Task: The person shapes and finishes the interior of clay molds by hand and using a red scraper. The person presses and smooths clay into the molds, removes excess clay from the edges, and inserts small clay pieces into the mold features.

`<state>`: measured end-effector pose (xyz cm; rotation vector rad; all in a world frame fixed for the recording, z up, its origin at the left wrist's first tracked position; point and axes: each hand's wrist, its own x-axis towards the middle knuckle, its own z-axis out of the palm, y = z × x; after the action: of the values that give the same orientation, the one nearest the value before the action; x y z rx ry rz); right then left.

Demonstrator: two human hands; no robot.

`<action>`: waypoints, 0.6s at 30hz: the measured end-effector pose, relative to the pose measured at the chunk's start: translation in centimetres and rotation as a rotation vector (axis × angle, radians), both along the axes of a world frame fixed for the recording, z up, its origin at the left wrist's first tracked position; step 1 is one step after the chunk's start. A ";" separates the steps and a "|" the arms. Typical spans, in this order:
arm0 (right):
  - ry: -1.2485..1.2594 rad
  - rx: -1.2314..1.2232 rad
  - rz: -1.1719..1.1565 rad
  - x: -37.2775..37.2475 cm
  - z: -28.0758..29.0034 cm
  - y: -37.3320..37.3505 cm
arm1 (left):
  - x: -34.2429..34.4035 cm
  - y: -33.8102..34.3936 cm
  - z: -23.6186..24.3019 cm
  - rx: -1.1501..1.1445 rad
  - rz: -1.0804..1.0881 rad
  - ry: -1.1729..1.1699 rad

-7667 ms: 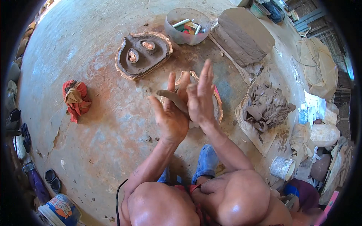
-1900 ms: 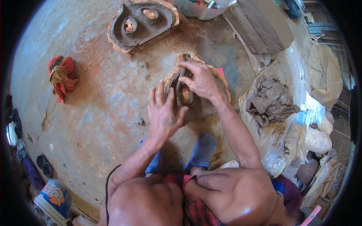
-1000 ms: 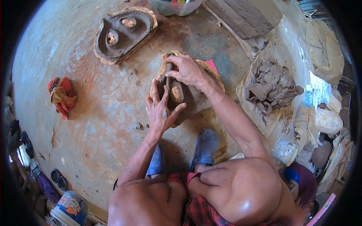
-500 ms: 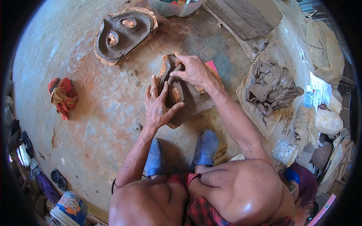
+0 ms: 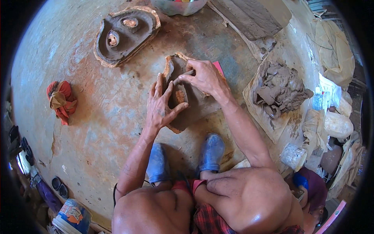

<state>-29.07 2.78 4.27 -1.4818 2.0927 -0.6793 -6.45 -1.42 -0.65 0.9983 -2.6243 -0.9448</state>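
Between my feet and the far side lies a mould with a rough orange-brown rim, lined with dark grey clay. My left hand rests over its left edge, fingers spread, the index fingertip at the near end of a clay coil. That short grey coil is pinched in my right hand, thumb below and fingers curled above, against the clay lining. A rough orange lump shows in an oval opening beside my left thumb. My right hand hides part of the far rim.
Another clay-lined mould with two oval openings lies far left. A red cloth bundle is on the left. A clay heap sits on a sheet at right, below a large clay block. Another person is at lower right.
My right hand still pinches the coil against the lining, with only a slight shift of fingers. My left hand stays at the mould's left side. The whole view has shifted slightly.
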 end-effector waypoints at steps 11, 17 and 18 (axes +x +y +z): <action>0.064 0.007 -0.062 0.2 -0.5 0.8 | -0.9 -1.3 1.7 0.168 0.035 -0.020; 0.082 0.017 -0.078 -0.2 -0.3 1.9 | -1.4 -3.0 1.1 0.264 -0.093 -0.103; 0.106 0.015 -0.068 -0.1 -0.1 2.0 | -1.2 -2.8 1.1 0.226 -0.079 -0.092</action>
<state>-29.20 4.79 4.14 -1.4732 2.2320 -0.6209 -7.70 -4.18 0.41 1.0151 -2.6953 -1.2662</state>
